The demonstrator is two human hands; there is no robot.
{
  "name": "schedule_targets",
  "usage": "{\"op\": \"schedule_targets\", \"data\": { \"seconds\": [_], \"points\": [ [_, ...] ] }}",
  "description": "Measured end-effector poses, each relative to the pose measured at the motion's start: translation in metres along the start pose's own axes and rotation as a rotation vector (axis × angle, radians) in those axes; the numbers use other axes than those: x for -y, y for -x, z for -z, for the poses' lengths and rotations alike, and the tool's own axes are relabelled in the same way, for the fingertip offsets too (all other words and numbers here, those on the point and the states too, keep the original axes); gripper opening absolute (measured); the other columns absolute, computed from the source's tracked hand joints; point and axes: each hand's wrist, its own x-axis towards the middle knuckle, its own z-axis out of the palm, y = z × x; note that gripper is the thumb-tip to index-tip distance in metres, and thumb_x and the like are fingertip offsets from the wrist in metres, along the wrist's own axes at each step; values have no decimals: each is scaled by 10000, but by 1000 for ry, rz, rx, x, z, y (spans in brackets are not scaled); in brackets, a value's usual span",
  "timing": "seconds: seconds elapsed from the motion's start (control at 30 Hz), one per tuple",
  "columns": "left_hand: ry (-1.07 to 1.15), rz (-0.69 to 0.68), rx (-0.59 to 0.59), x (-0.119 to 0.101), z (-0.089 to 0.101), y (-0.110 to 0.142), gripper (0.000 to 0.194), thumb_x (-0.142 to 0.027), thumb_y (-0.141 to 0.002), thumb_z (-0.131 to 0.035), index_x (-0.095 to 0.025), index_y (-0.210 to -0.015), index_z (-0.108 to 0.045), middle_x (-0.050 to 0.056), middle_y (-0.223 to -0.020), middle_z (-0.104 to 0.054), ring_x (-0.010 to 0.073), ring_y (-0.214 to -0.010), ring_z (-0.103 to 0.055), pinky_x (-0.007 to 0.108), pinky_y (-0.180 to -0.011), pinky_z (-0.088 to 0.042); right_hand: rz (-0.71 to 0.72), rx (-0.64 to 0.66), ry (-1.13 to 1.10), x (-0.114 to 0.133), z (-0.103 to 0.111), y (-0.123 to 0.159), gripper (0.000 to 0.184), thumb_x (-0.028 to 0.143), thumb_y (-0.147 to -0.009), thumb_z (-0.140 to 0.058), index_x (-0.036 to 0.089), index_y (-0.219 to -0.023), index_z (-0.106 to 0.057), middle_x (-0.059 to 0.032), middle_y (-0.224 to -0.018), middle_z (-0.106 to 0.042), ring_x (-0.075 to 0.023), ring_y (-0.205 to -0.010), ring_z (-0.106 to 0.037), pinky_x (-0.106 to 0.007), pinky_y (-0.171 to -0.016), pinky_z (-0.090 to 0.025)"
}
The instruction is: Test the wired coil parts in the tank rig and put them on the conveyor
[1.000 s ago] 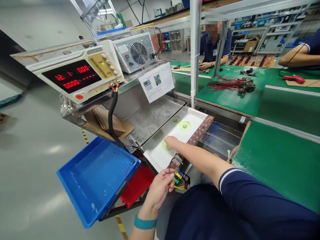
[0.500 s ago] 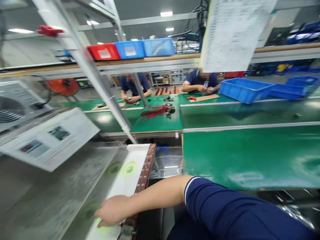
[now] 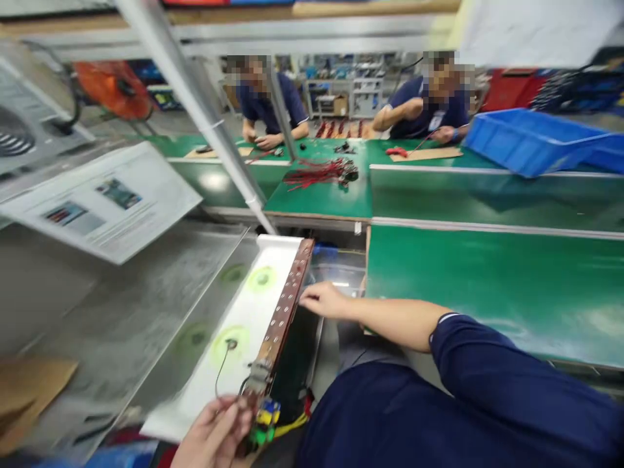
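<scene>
My right hand hovers beside the brown drilled strip that edges the white fixture plate; its fingers are loosely curled and blurred. My left hand is at the bottom edge, fingers closed around the wired connector end with yellow, green and red plugs. A thin black wire runs from there to a small part on the nearer green ring of the plate. A second green ring lies farther along.
A metal tray and a tilted instruction sheet lie left. A slanted white post rises ahead. Green benches stretch right, with red wire bundles and blue bins. Two other people work across the bench.
My right hand has left the nearer green ring and moved right, past the brown strip. The view has tilted down, and my left hand shows again at the connector.
</scene>
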Motion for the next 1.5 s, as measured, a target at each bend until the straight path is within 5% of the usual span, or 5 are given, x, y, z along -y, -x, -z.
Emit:
{"op": "schedule_targets", "data": {
  "seconds": [0.2,0.4,0.57,0.9,1.5],
  "points": [
    [-181,-293,-22,4,-6,14,481,-518,-640,-872,-160,-833,-615,-1,-611,-610,109,-539,-509,201,-512,-423,-48,19,88,-10,-1,-12,123,210,-909,-644,155,-913,-754,-48,-882,-747,-148,-795,-671,-236,-761,-463],
    [-402,-499,-130,26,0,12,428,-533,-695,-806,-173,-835,-622,27,-752,-626,161,-692,-565,262,-639,-485,-29,19,125,-13,-4,-9,119,222,-907,-646,161,-901,-748,-41,-852,-734,-143,-766,-649,-236,-721,-435],
    [-593,-525,-163,33,3,13,361,-498,-748,-764,-191,-885,-632,19,-760,-612,166,-679,-510,270,-612,-439,-55,24,151,-15,-5,-10,127,233,-901,-657,175,-963,-750,-27,-825,-719,-135,-746,-633,-231,-712,-426],
    [-454,-599,-184,39,-4,11,308,-430,-763,-746,-205,-886,-576,46,-859,-670,226,-895,-638,346,-846,-496,-58,7,172,-14,-5,-8,130,228,-903,-642,169,-959,-743,-27,-842,-725,-133,-745,-631,-232,-706,-425],
    [-721,-610,-225,39,6,17,296,-488,-794,-688,-215,-899,-637,70,-908,-667,247,-886,-609,352,-801,-476,-50,37,188,-12,-4,-10,141,237,-919,-626,173,-977,-737,-34,-851,-720,-140,-762,-634,-238,-721,-426]
  ]
}}
